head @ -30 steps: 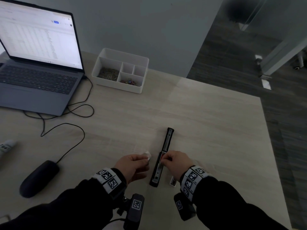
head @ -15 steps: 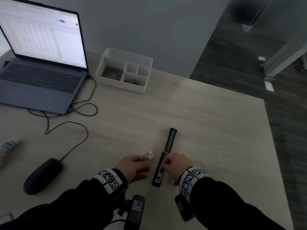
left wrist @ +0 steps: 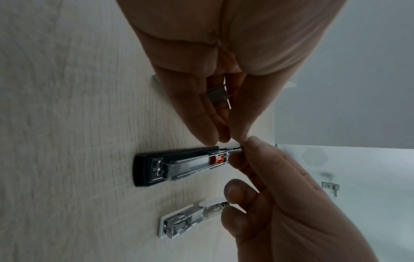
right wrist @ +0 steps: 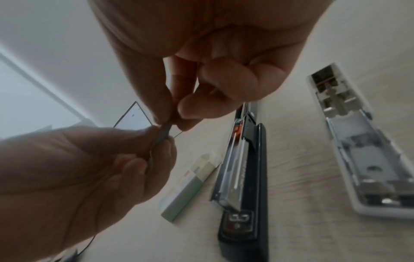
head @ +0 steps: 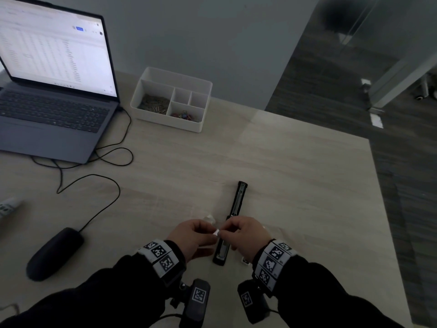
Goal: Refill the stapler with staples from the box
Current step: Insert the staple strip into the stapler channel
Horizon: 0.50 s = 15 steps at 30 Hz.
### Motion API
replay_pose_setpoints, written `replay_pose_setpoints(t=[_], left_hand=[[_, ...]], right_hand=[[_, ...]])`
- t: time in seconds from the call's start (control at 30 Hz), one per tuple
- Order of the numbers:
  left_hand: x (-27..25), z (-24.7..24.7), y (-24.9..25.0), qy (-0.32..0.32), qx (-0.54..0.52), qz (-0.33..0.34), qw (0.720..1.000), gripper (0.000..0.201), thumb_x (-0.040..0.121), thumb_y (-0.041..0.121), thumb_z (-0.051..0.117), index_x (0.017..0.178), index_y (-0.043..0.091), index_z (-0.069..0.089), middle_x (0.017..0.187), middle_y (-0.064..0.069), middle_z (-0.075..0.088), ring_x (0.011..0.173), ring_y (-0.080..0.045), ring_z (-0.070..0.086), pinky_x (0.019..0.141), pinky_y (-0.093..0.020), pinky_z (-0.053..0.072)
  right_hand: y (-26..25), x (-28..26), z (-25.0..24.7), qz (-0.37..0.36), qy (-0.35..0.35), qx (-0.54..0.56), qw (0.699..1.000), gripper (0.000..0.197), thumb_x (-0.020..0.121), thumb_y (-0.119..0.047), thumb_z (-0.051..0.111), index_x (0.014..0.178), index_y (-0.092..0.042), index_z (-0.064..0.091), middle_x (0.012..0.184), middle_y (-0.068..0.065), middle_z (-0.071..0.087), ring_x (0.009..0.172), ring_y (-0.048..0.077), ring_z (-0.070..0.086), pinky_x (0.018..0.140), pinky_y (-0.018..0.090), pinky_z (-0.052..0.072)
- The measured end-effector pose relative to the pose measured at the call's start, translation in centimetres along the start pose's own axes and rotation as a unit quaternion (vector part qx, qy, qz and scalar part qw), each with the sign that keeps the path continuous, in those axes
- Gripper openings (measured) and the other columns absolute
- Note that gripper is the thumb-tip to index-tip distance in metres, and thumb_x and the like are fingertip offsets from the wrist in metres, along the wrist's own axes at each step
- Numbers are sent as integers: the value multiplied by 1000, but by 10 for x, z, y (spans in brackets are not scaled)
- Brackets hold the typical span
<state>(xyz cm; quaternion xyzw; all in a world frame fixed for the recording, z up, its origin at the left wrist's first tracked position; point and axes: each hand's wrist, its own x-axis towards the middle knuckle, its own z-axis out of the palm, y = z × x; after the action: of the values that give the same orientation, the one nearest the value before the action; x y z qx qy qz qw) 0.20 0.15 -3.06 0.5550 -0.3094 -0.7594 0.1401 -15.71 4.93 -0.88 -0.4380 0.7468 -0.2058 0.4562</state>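
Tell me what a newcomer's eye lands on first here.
First, the two hands meeting low at the table's near edge: the left hand and right hand both pinch a small strip of staples above the opened black stapler. Next, the bright laptop at far left.

On the bench (head: pixel 295 162) the stapler (head: pixel 237 209) lies near centre; the staple box (right wrist: pixel 190 184) just left of it; laptop (head: pixel 54 91) far left; organizer tray (head: pixel 198 124) right of the laptop.
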Motion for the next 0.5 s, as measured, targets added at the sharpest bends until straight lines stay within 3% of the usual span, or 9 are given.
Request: replay_pose_setpoints(t=[0.07, 0.17, 0.4, 0.5], left_hand=[[1, 1, 0, -4, 10, 0, 1000, 19, 76, -10, 71, 80, 7, 63, 79, -9, 65, 71, -20, 65, 64, -34, 57], [2, 3, 0, -8, 18, 0, 1000, 18, 76, -7, 73, 78, 8, 64, 76, -9, 67, 74, -22, 65, 69, -37, 57], [5, 0, -4, 27, 21, -15, 999, 27, 89, -11, 42, 86, 10, 59, 85, -9, 68, 76, -20, 68, 56, -30, 56], [4, -1, -4, 21, 20, -22, 999, 24, 90, -10, 44, 89, 10, 59, 88, -10, 70, 76, -20, 69, 53, -29, 56]], right_hand=[[2, 0, 0, -6, 0, -17, 1000, 7, 78, -31, 71, 76, -25, 71, 57, -11, 62, 48, -4, 54, 45, 10, 40], [7, 4, -2, -12, 0, -17, 1000, 5, 77, -29, 71, 74, -24, 69, 59, -10, 64, 48, -5, 54, 51, 15, 44], [22, 14, -12, -3, 1, -93, 996, 9, 77, -25, 62, 70, -31, 63, 70, -7, 66, 56, 3, 52, 57, 19, 44], [25, 16, -11, -18, -18, -131, 991, 17, 78, -22, 60, 69, -36, 59, 70, -9, 63, 59, 5, 53, 59, 18, 45]])
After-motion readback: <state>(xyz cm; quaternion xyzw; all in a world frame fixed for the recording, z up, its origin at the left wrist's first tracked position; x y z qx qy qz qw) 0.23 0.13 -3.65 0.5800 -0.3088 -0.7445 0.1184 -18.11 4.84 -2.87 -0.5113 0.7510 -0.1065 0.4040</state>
